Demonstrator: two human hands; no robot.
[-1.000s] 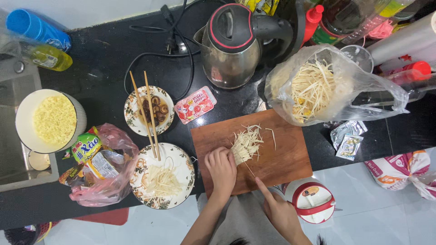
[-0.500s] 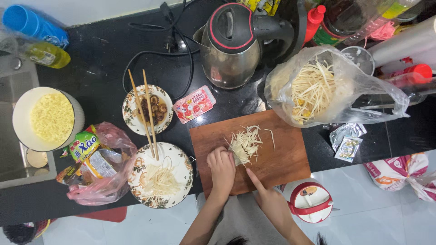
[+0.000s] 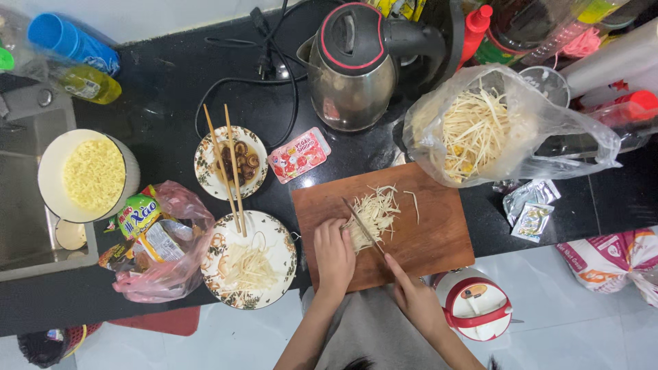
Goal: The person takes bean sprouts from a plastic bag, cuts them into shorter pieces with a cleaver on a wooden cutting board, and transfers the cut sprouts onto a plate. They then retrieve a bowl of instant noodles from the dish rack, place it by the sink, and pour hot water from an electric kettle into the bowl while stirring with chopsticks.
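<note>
A wooden cutting board (image 3: 439, 240) lies on the black counter with a pile of pale shredded strips (image 3: 373, 212) on it. My left hand (image 3: 334, 255) presses down on the near-left edge of that pile. My right hand (image 3: 413, 298) grips a knife (image 3: 362, 224), whose blade slants across the strips beside my left fingers. A patterned plate (image 3: 277, 250) with more pale strips sits left of the board. A clear plastic bag (image 3: 480, 130) full of the same strips stands behind the board.
A steel kettle (image 3: 353, 65) with its cord stands at the back. A small dish (image 3: 229, 164) carries chopsticks (image 3: 226, 168). A pot of dry noodles (image 3: 86, 175) sits by the sink, with a pink bag of packets (image 3: 154, 247) and foil sachets (image 3: 531, 209) nearby.
The knife blade has shifted left into the pile, closer to my left fingers. My left hand stays pressed on the strips.
</note>
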